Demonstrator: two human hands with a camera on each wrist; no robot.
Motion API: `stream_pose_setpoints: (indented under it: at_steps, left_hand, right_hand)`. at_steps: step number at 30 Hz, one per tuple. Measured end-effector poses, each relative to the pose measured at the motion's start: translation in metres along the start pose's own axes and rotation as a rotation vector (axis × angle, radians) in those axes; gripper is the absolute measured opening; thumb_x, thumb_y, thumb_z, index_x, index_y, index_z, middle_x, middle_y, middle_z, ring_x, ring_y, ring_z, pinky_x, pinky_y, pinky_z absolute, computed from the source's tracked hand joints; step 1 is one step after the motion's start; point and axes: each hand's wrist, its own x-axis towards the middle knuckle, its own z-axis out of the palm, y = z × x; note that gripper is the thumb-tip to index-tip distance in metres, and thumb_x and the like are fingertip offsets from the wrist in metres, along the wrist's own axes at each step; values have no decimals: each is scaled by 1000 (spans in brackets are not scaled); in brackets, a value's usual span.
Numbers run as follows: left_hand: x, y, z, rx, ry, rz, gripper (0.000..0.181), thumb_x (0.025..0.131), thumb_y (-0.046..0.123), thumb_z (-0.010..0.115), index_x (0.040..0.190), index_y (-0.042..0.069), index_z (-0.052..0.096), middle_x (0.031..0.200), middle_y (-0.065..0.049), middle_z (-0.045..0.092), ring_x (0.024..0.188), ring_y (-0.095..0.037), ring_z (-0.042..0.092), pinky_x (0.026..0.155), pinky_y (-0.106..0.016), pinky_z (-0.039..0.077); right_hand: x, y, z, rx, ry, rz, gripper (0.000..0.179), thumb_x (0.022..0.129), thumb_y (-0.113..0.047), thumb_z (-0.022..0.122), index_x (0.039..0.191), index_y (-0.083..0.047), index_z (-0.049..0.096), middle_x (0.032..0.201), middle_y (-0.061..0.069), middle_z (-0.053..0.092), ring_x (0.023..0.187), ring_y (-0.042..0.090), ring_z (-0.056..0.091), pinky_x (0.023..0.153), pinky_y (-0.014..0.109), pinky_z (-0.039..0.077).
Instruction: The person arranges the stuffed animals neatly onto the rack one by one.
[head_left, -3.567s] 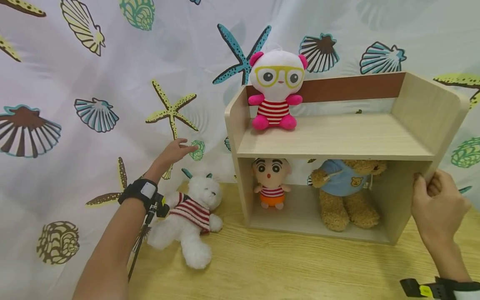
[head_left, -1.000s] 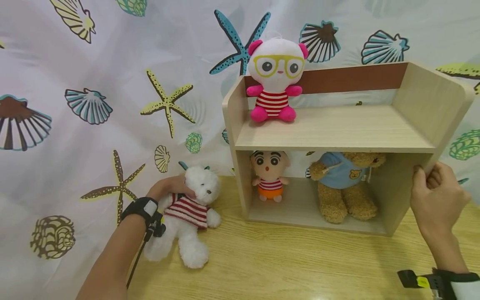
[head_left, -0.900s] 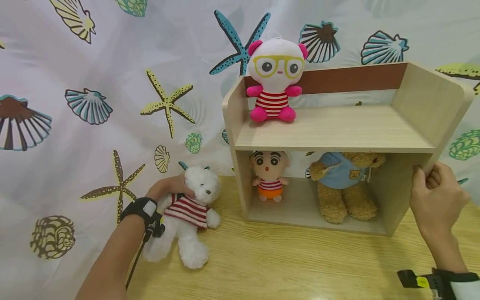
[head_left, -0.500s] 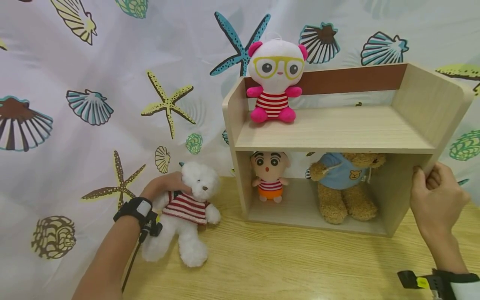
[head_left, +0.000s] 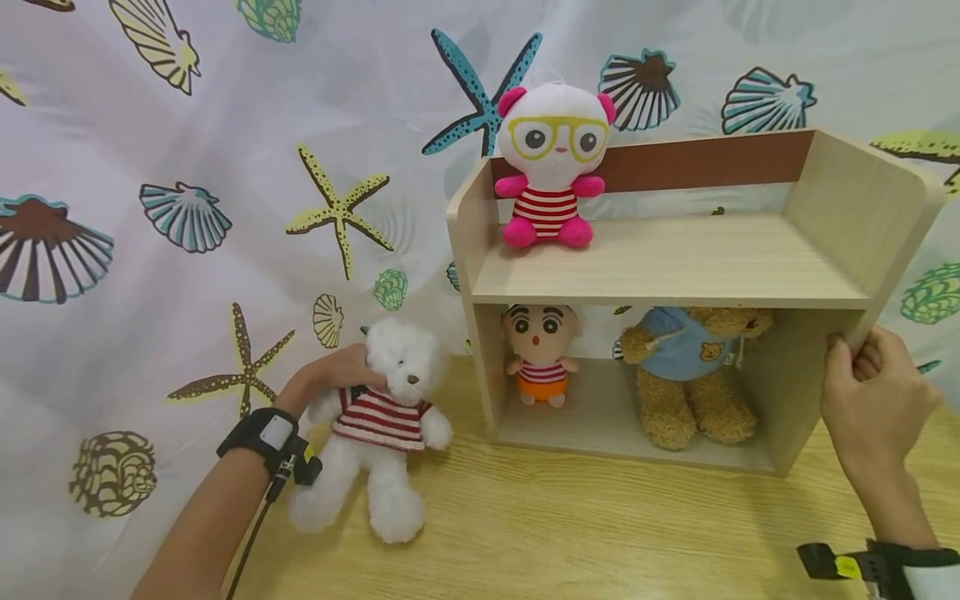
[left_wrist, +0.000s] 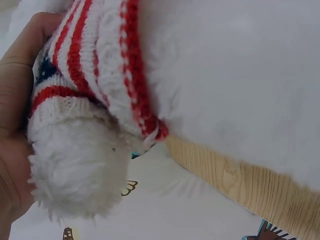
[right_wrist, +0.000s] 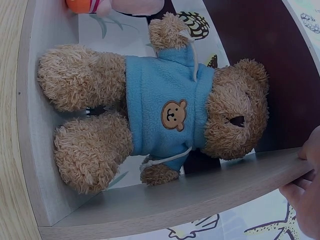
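My left hand [head_left: 347, 367] grips a white plush dog or bear [head_left: 405, 358] in a red-and-white striped sweater at its neck and shoulder. Some fingers are hidden behind it. In the left wrist view the thumb lies by the knitted sweater [left_wrist: 85, 45], above a fluffy arm [left_wrist: 80, 160]. The plush is nearly upright on the table, left of a two-tier wooden shelf [head_left: 675, 254]. My right hand [head_left: 877, 400] pinches the front edge of the shelf's right side panel, which also shows in the right wrist view with the fingers [right_wrist: 305, 185] around it.
On the top tier sits a pink-and-white plush panda [head_left: 551, 183]. A small boy doll [head_left: 542, 358] and a brown teddy bear [right_wrist: 165, 105] in a blue hoodie stand in the lower tier. The wooden table [head_left: 570, 533] meets a curtain [head_left: 247, 125] printed with shells and starfish.
My left hand has come down from above the white plush and taken hold of it. The leaning plush has been turned more upright and forward-facing. My right hand has stayed on the shelf.
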Motion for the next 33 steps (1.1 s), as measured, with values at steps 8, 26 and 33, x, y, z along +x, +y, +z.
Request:
stream_pose_setpoints:
  at_steps: [8, 26, 33]
  left_hand:
    - [-6, 15, 1, -26, -32, 94, 55, 80, 26, 75, 124, 1, 51, 101, -8, 60, 91, -22, 56, 84, -36, 48]
    - [-23, 56, 5, -119, -38, 139, 70, 79, 28, 79, 136, 6, 45, 119, -11, 58, 108, -26, 55, 96, -44, 44]
    - [-33, 60, 3, -141, 17, 137, 60, 79, 24, 76, 126, 1, 47, 106, -12, 60, 95, -25, 57, 86, -39, 48]
  right_hand:
    - [0, 1, 0, 7, 0, -1, 34, 99, -18, 56, 114, 12, 65, 105, 31, 68, 83, -33, 39, 78, 2, 40]
    - [0, 3, 1, -1, 4, 18, 33, 97, -17, 58, 114, 11, 66, 103, 30, 69, 81, -31, 41, 71, 0, 36]
    - [0, 2, 1, -7, 0, 18, 34, 98, -17, 58, 115, 11, 65, 103, 30, 69, 79, -32, 38, 71, -1, 35]
